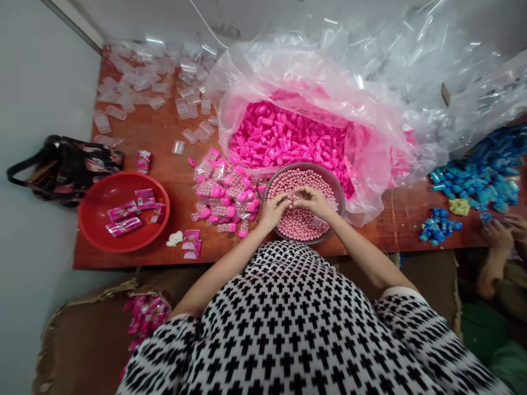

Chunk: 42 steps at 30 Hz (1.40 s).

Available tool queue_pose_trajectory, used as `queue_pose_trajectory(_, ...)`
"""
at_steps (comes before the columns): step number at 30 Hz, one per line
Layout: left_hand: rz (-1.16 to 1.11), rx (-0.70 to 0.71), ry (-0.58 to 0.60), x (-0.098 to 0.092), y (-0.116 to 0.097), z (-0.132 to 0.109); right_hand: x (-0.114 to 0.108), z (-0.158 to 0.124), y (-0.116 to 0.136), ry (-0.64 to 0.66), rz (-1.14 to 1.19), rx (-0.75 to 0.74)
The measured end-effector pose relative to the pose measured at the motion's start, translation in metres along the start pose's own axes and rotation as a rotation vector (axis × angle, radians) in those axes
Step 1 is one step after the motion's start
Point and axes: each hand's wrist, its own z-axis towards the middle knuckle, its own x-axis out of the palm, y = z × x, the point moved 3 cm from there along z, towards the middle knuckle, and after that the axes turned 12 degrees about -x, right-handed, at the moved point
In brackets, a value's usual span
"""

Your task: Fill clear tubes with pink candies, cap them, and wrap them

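Fingers of the left hand (272, 212) and right hand (315, 201) bend inward, tips nearly meeting; whether they clamp anything I cannot tell. Beneath are pink beads (300, 224) in a grey bowl (341, 197); beyond, pink plastic pieces (288, 136).

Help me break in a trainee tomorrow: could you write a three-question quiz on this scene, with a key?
1. Multiple choice: what are the left hand and right hand above?
A) the patterned handbag
B) the grey bowl of small pink balls
C) the blue packets

2. True or false: pink packets lie in the red bowl.

3. Open question: what is piled on the wooden table just left of the grey bowl?

Key:
1. B
2. True
3. Pink-capped clear containers with pink balls inside
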Motion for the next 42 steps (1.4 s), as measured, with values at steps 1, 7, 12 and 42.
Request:
queue_pose_trajectory(1,-0.074,-0.017,0.029,0.001,0.001,0.001,-0.001,-0.001,0.003,-0.006,0.019,0.001)
queue_pose_trajectory(7,-0.314,-0.094,0.14,0.007,0.002,-0.002,-0.009,-0.003,0.015,0.091,-0.065,-0.044)
queue_pose_trajectory(12,-0.265,-0.068,0.09,0.004,0.003,-0.005,-0.01,0.0,0.015,0.057,-0.124,-0.086)
queue_pose_trajectory(42,0.202,0.056,0.022,-0.005,0.006,0.004,-0.002,0.001,0.019,-0.024,-0.514,-0.283)
